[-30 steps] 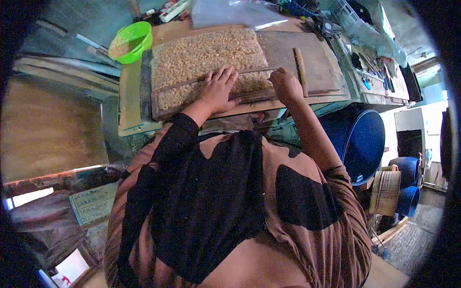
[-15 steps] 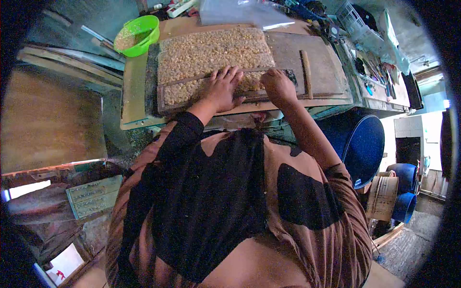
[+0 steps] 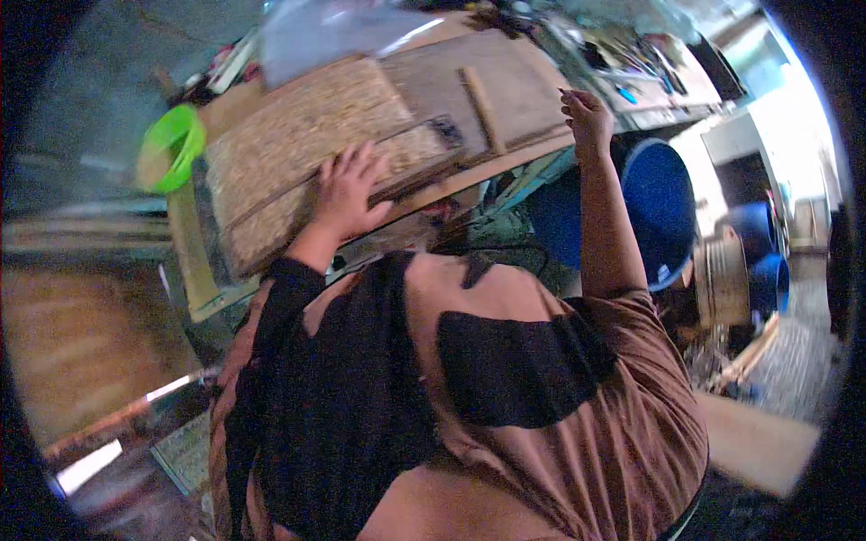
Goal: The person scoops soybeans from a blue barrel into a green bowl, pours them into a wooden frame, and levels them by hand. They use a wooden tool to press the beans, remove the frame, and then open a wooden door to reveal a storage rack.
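A flat slab of small tan, nut-like pieces [image 3: 298, 122] lies on a board on the workbench. Along its near side runs a wooden strip [image 3: 280, 194], with a band of the same pieces in front of it. My left hand [image 3: 347, 194] rests on this near band, fingers spread. Off to the right, my right hand [image 3: 588, 119] is raised past the bench's front edge, away from the slab. Its fingers are pinched together; a small dark tip shows at them, too small and blurred to name.
A bright green basin [image 3: 187, 149] stands at the bench's left end. A wooden stick [image 3: 483, 110] lies right of the slab, and clear plastic sheeting [image 3: 329, 36] behind it. Tools [image 3: 645, 68] fill the far right. A large blue barrel [image 3: 661, 212] stands below my right forearm.
My right hand has left the near strip and moved right and up, off the slab. My left hand stays on the near band. The view has turned to the right.
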`<state>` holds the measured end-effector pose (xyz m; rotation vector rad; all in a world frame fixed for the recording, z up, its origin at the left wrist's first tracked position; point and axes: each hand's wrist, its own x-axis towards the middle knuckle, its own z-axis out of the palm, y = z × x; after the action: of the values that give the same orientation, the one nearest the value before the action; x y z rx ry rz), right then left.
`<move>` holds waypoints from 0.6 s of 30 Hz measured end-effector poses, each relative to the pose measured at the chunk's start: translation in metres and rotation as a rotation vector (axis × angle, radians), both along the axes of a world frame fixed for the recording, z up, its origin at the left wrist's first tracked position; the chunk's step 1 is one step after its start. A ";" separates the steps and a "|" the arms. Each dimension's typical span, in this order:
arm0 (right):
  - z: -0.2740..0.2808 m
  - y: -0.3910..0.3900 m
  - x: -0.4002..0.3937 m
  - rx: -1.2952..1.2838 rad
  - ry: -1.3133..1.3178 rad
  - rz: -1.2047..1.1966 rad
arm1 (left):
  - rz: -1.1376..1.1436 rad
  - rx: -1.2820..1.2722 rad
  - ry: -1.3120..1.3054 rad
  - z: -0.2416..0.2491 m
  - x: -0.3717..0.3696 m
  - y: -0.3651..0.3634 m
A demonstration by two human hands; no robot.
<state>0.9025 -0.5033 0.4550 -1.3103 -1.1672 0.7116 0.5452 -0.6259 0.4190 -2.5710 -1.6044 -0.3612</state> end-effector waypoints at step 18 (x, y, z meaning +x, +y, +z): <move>-0.143 0.123 0.132 -0.192 -0.610 -0.641 | 0.205 -0.037 0.082 0.006 0.019 0.010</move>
<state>1.0343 -0.3800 0.3118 -2.0146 -1.0521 -0.0644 0.5638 -0.6158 0.4247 -2.3816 -1.8386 -0.2081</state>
